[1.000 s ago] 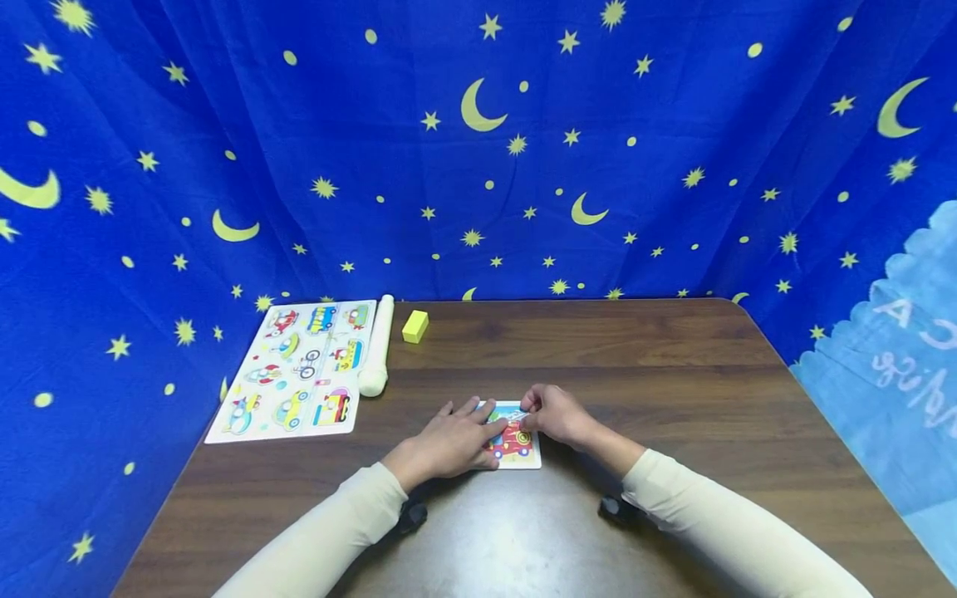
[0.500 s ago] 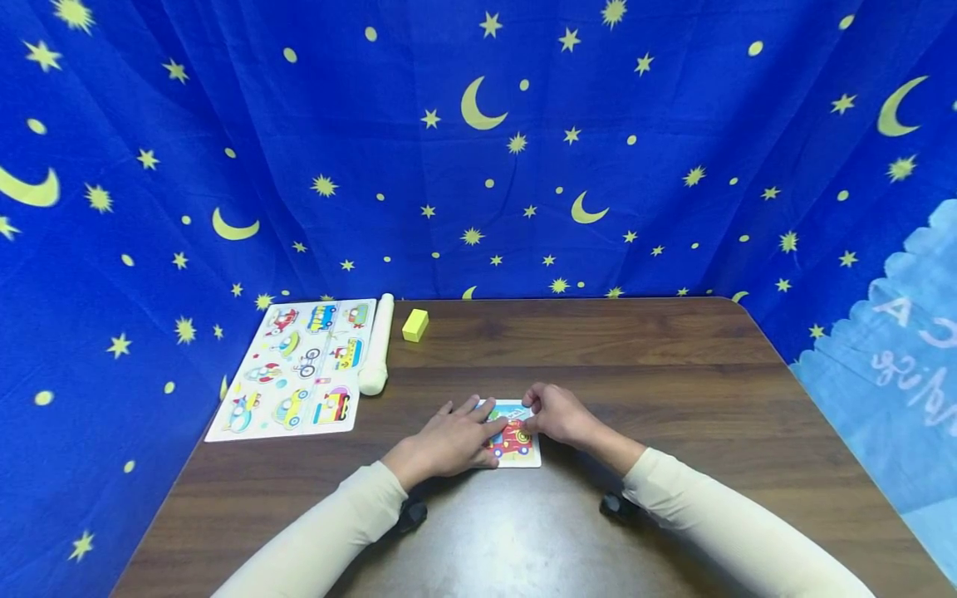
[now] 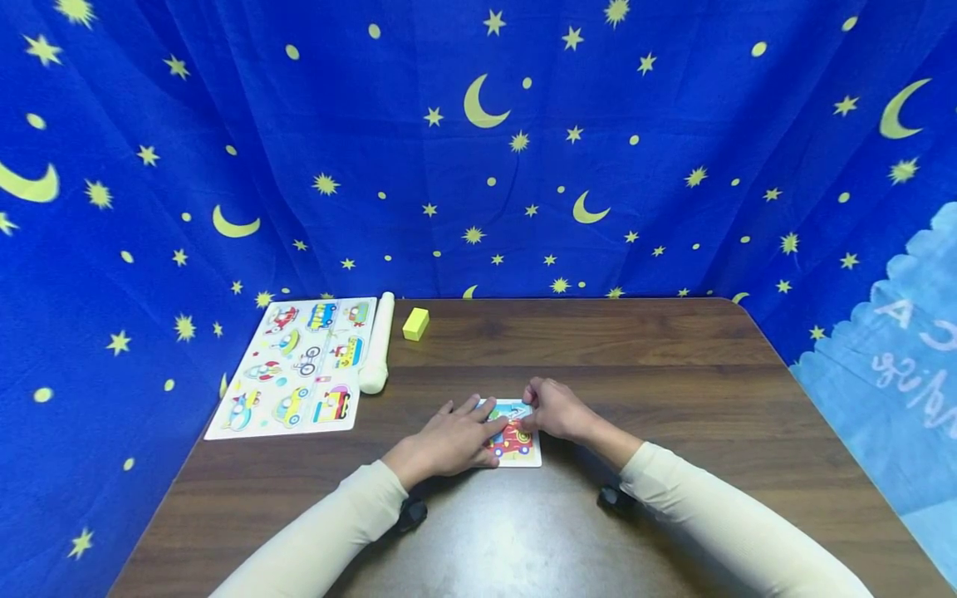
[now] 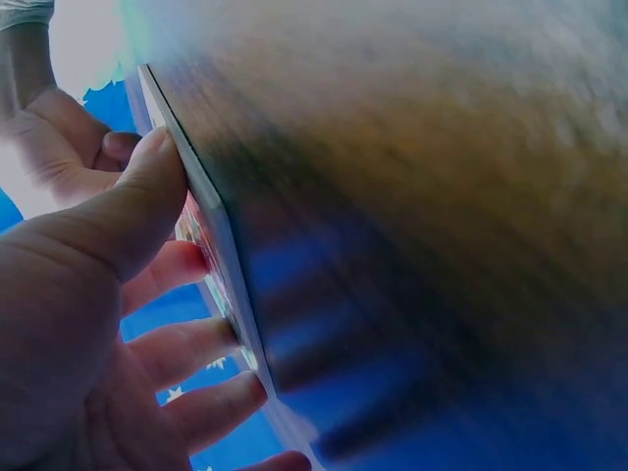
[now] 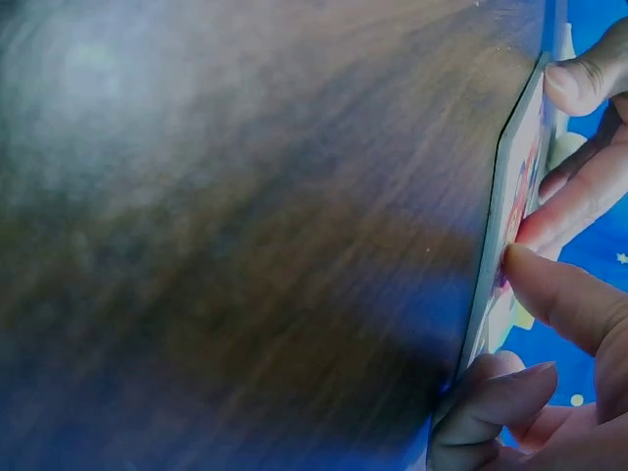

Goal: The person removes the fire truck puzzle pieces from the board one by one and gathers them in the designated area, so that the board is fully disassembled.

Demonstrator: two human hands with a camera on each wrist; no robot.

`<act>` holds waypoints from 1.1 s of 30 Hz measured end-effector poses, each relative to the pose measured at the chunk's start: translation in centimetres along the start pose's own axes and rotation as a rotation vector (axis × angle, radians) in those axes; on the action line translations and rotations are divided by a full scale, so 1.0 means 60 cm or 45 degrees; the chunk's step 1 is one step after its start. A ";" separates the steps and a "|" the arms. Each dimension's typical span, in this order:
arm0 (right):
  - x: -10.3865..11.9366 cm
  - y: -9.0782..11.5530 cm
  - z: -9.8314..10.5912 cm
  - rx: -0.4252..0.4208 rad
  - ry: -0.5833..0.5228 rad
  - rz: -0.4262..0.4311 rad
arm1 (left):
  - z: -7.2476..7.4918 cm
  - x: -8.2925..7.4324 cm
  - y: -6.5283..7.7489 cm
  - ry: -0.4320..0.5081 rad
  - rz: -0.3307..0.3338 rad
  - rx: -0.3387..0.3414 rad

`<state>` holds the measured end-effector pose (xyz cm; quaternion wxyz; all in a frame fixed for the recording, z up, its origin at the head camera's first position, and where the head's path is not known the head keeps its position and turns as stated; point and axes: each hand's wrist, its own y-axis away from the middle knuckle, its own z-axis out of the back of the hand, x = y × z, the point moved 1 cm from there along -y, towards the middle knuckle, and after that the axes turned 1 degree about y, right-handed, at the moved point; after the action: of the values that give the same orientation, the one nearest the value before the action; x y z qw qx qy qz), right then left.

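A small picture puzzle (image 3: pixel 516 450) with a white border and a red car lies flat on the table, between the hands in the head view. My left hand (image 3: pixel 449 440) rests across its left part, fingers spread and fairly straight, thumb at the near edge. At the upper right corner is my right hand (image 3: pixel 561 411), its fingers curled and its thumb touching the picture. Pale lines show near that thumb; whether a separate piece is between the fingers is hidden. In the right wrist view, the right thumb (image 5: pixel 549 285) touches the puzzle face while curled fingers (image 5: pixel 491 402) meet its edge.
A large white board (image 3: pixel 299 365) with vehicle pictures lies at the left. Next to it are a cream-coloured rod with a thick end (image 3: pixel 379 349) and a yellow block (image 3: pixel 415 324). A blue curtain (image 3: pixel 478 166) with stars and moons hangs behind the table (image 3: pixel 635 332).
The right hand has shifted very slightly at the puzzle's upper right corner, and the pale lines there look different. The left hand stays in place.
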<state>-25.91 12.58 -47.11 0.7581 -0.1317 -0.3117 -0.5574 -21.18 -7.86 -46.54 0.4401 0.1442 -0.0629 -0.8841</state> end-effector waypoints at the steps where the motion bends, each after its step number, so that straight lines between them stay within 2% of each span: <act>1: 0.000 0.000 0.000 -0.005 0.002 0.007 | 0.000 0.000 0.000 0.000 0.000 0.000; 9: 0.003 0.002 0.000 -0.024 -0.020 0.070 | 0.000 -0.001 0.000 0.016 0.004 0.003; 17: -0.003 0.005 0.000 0.043 -0.106 0.157 | 0.000 -0.002 0.001 0.033 0.010 0.009; 27: -0.011 0.006 0.012 0.154 0.001 0.332 | -0.001 -0.001 0.002 0.021 0.003 -0.006; 33: -0.023 0.002 0.021 0.198 -0.010 0.391 | 0.000 -0.002 0.002 0.023 0.010 0.009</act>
<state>-26.43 14.36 -46.99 0.8410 -0.1208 -0.3331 -0.4088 -21.06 -7.84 -46.49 0.4434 0.1535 -0.0626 -0.8808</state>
